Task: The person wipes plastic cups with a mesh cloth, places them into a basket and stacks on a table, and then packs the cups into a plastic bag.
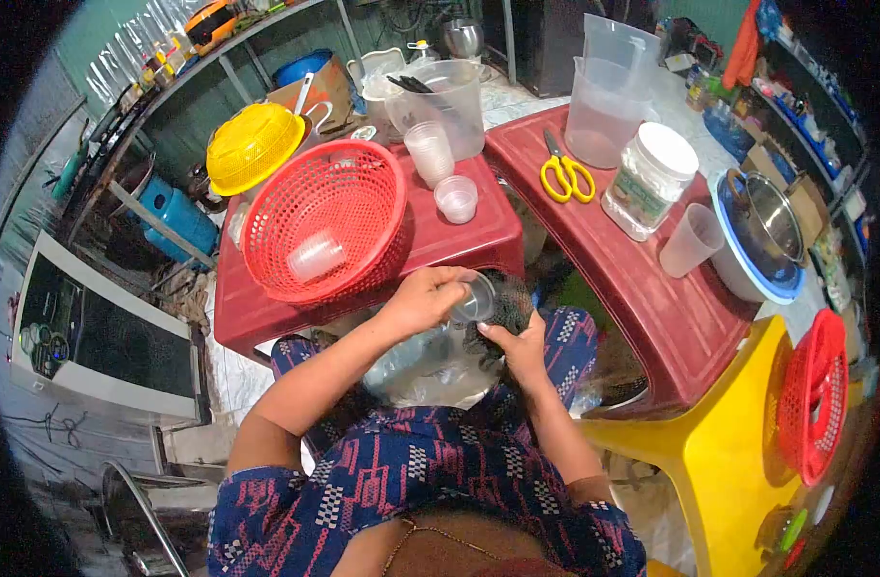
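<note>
My left hand (428,300) is closed on the rim of a small clear plastic cup (475,296), tilted over my lap. Against the cup's right side is a dark, speckled, mesh-like bundle (512,306), and my right hand (519,354) grips it with the thumb on top. What exactly the bundle is, I cannot make out. Below both hands, a clear, shiny plastic container or bag (426,370) rests between my knees, partly hidden by my left forearm.
On the red table ahead are a red basket (382,192) with stacked cups (315,255), another cup stack (428,154) and a small cup (456,199). Yellow scissors (567,180), a white-lidded jar (650,183), and a pitcher (599,115) stand rightward. A yellow stool (719,442) is at right.
</note>
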Motion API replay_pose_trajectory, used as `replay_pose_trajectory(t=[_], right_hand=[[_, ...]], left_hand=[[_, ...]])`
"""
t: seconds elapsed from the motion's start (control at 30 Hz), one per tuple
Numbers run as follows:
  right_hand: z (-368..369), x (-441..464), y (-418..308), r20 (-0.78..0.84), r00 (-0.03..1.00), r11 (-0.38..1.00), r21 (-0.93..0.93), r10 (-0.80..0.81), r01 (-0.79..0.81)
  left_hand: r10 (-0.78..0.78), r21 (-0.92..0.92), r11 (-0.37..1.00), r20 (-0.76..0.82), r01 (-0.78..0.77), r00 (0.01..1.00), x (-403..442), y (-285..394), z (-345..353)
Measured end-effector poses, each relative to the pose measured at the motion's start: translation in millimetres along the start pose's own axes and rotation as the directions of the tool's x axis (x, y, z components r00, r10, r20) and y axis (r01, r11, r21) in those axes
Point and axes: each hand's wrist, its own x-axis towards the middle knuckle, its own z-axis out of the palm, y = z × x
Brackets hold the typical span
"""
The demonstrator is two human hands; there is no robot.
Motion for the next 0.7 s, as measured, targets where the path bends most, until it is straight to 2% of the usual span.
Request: replay_pose_trajectory(t=[0.07, 0.1, 0.17, 0.2, 0.27, 0.3, 0.33, 0.37, 0.43, 0.47, 0.53, 0.57, 0.63, 0.7], right_hand=[[-4.8, 2.3, 7.6, -0.014, 0.999, 0.994, 0.097, 0.047, -0.045], [-9.1, 4.4, 13.9, -0.018, 0.999, 0.993, 0.105, 0.046, -0.043], [-18.9, 9.2, 30.0, -0.050, 0.983, 0.974, 0.153, 0.175, -0.165], [-19.1, 10.1, 35.8, -0.081, 0.982, 0.968, 0.200, 0.171, -0.153], [-27.7, 13.2, 60.5, -0.129, 0.971, 0.973, 0.148, 0.199, -0.180], [-30.4, 12.8, 69.3, -0.178, 0.958, 0.973, 0.088, 0.224, -0.211], [-30.3, 12.5, 71.5, -0.182, 0.957, 0.972, 0.096, 0.228, -0.213], [-30.9, 14.3, 72.1, -0.159, 0.961, 0.974, 0.052, 0.225, -0.219], [-33.7, 17.0, 75.4, -0.140, 0.966, 0.976, 0.011, 0.215, -0.216], [-35.7, 18.6, 79.1, -0.127, 0.967, 0.974, -0.027, 0.219, -0.224], [-39.6, 21.4, 88.3, -0.117, 0.969, 0.973, -0.058, 0.217, -0.225], [-41.4, 21.7, 92.9, -0.141, 0.974, 0.975, -0.113, 0.176, -0.193], [-44.7, 22.2, 92.5, -0.166, 0.977, 0.974, -0.164, 0.131, -0.159], [-48.3, 21.2, 91.4, -0.127, 0.968, 0.960, -0.153, 0.216, -0.234]], left_hand=[[-0.262, 0.118, 0.961, 0.089, 0.251, 0.961, 2.4, 23.7, -7.0], [-0.265, 0.127, 0.959, 0.091, 0.253, 0.960, 6.0, 26.3, -9.4], [-0.047, 0.221, 0.974, 0.013, 0.043, 0.999, 15.1, 31.5, -14.3], [-0.050, 0.229, 0.972, 0.015, 0.045, 0.999, 23.9, 35.8, -20.1], [0.249, 0.491, 0.848, -0.038, -0.199, 0.968, 49.0, 47.1, -37.7], [0.183, 0.479, 0.866, -0.035, -0.144, 0.982, 62.3, 52.1, -48.1], [0.250, 0.662, 0.727, -0.009, -0.182, 0.968, 67.0, 76.4, -51.6], [0.324, 0.780, 0.603, -0.048, -0.167, 0.945, 81.2, 79.1, -59.1], [0.344, 0.855, 0.506, -0.075, -0.117, 0.936, 112.4, 76.2, -74.5], [0.346, 0.858, 0.499, -0.068, -0.122, 0.936, 124.6, 73.2, -80.5], [0.235, 0.940, 0.341, -0.092, 0.006, 0.968, 142.7, 67.8, -88.1], [0.239, 0.943, 0.333, -0.086, 0.002, 0.967, 149.1, 64.2, -89.6], [0.125, 0.957, 0.274, -0.137, 0.098, 0.983, 158.3, 59.0, -88.4], [0.129, 0.960, 0.263, -0.138, 0.100, 0.982, 162.7, 51.2, -86.8]])
